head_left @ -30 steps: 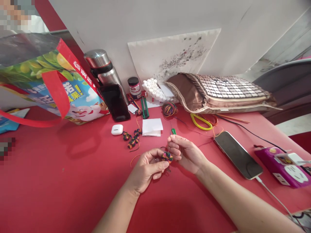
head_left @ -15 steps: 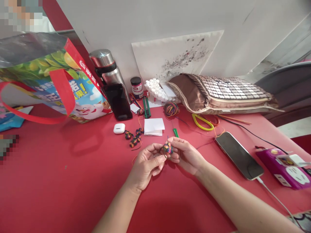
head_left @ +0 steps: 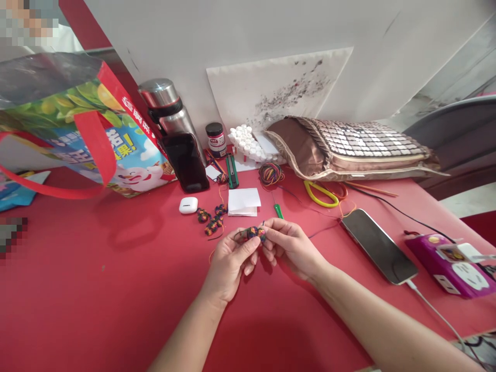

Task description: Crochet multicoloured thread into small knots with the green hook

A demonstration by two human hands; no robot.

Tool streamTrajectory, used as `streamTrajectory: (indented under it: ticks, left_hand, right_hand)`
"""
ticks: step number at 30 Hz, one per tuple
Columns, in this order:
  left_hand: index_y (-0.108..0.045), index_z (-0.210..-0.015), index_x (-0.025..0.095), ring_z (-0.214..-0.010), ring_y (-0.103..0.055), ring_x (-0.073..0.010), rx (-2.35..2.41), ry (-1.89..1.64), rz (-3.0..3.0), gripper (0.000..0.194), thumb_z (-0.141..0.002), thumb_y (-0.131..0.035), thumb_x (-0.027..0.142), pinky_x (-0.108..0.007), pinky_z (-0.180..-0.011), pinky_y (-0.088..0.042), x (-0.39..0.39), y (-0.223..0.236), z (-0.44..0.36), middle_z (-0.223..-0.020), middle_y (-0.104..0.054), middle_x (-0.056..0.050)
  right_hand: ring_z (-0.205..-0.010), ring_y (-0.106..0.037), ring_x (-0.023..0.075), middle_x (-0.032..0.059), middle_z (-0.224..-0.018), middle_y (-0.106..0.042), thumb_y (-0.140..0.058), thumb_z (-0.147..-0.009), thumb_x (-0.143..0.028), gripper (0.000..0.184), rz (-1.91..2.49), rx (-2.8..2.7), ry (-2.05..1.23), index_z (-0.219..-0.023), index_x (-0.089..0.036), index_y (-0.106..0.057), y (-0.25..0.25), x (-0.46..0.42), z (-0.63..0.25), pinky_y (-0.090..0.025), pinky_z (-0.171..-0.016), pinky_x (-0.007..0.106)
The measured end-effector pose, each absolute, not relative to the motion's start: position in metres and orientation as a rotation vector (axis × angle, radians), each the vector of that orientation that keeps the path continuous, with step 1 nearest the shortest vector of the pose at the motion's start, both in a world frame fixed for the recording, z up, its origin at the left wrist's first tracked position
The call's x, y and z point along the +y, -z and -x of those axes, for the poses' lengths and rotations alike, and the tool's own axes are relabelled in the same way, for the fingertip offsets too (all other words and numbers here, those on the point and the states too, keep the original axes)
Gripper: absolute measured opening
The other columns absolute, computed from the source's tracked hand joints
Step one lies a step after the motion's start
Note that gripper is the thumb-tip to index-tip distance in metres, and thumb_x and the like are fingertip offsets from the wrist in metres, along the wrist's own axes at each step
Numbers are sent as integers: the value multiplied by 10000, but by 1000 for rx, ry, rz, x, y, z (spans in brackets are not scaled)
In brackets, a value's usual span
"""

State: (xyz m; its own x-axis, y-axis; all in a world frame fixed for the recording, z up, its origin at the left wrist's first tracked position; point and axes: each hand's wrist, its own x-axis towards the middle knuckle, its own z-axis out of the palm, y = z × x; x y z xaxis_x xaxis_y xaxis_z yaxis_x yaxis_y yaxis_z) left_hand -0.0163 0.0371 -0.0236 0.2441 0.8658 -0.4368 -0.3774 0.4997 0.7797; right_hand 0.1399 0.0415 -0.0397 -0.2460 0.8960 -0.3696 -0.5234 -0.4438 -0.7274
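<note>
Between my two hands is a small knotted piece of multicoloured cord (head_left: 253,233), dark with orange and pink flecks. My left hand (head_left: 235,256) pinches it from the left, thumb on top. The fingers of my right hand (head_left: 289,243) close on its right end, and a short dark cord end sticks up there. Other knotted cord pieces (head_left: 214,225) lie on the red table beyond my left hand. Just past my right fingertips rests a green-handled tool (head_left: 278,211) with a thin metal shaft. A folded white paper (head_left: 244,202) lies behind my hands.
At the back stand a shopping bag (head_left: 127,155), a steel flask (head_left: 170,111), a propped phone (head_left: 186,163), a jar (head_left: 216,138) and a cord ball (head_left: 270,174). Yellow-handled scissors (head_left: 321,195), a charging phone (head_left: 380,246) and a purple power strip (head_left: 451,266) lie right. An earbud case (head_left: 188,205) sits left.
The knotted piece has moved slightly left and turned, now lying more sideways between my fingers. My right fingers have shifted left with it, and my left thumb presses on it.
</note>
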Motion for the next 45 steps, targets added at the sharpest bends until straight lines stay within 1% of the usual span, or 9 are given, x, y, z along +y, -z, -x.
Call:
streamTrajectory:
  ticks: [4, 7, 11, 17, 23, 28, 31, 39, 45]
  left_hand:
    - [-707, -827, 146, -478, -465, -56, 969, -918, -588, 343, -655, -939, 330, -167, -368, -285, 38, 24, 17, -676, -625, 24]
    - [-727, -882, 138, -463, -475, -63, 944, -872, -598, 354, -643, -923, 310, -177, -367, -300, 38, 25, 19, -702, -683, -11]
    - [-709, -898, 147, -486, -502, -78, 958, -839, -645, 370, -686, -916, 368, -182, -390, -347, 37, 27, 20, -721, -712, -35]
    - [-691, -886, 166, -474, -484, -81, 1034, -878, -726, 346, -725, -911, 379, -194, -416, -360, 36, 29, 21, -637, -666, 7]
    - [-733, -904, 159, -529, -525, -92, 988, -837, -781, 261, -728, -889, 274, -207, -472, -384, 37, 25, 25, -699, -711, -18]
    - [-719, -840, 165, -642, -623, -145, 909, -752, -774, 245, -740, -894, 305, -228, -519, -401, 37, 23, 25, -754, -750, -59]
    - [-720, -788, 154, -715, -649, -159, 940, -712, -782, 293, -710, -930, 343, -233, -571, -422, 36, 22, 23, -823, -785, -94]
    - [-799, -809, 152, -722, -653, -147, 900, -635, -727, 286, -642, -979, 300, -244, -612, -466, 34, 21, 20, -866, -793, -81]
    - [-781, -710, 148, -649, -618, -130, 925, -671, -659, 301, -571, -1012, 282, -260, -651, -507, 34, 18, 18, -705, -742, -42]
  right_hand:
    - [-388, -556, 91, -32, -528, -623, -958, -701, -500, 453, 1001, -604, -1816, -744, -150, -673, 41, 42, -139, -437, -371, 183]
    - [-379, -545, 84, -37, -521, -619, -966, -676, -524, 479, 1014, -606, -1813, -742, -150, -674, 40, 42, -139, -426, -363, 176]
    - [-383, -551, 90, -39, -523, -618, -949, -679, -566, 503, 1040, -664, -1805, -771, -153, -677, 40, 41, -139, -447, -373, 186]
    - [-383, -559, 109, -34, -518, -618, -883, -766, -565, 457, 1072, -836, -1712, -809, -160, -676, 40, 39, -140, -472, -383, 217]
    - [-368, -535, 103, -30, -504, -615, -841, -811, -553, 420, 1141, -943, -1632, -804, -162, -690, 43, 40, -140, -438, -363, 211]
    - [-374, -547, 108, -13, -539, -640, -864, -788, -555, 429, 1151, -903, -1662, -819, -153, -715, 45, 41, -141, -444, -360, 218]
    - [-383, -527, 95, -31, -520, -598, -882, -769, -550, 437, 1151, -846, -1648, -817, -146, -721, 44, 42, -142, -425, -365, 202]
    - [-358, -449, 65, -75, -490, -494, -931, -702, -520, 444, 1118, -646, -1729, -773, -140, -712, 39, 44, -143, -325, -332, 182]
    - [-350, -393, 50, -89, -477, -448, -951, -691, -446, 393, 1068, -547, -1771, -756, -129, -727, 36, 45, -145, -277, -337, 188]
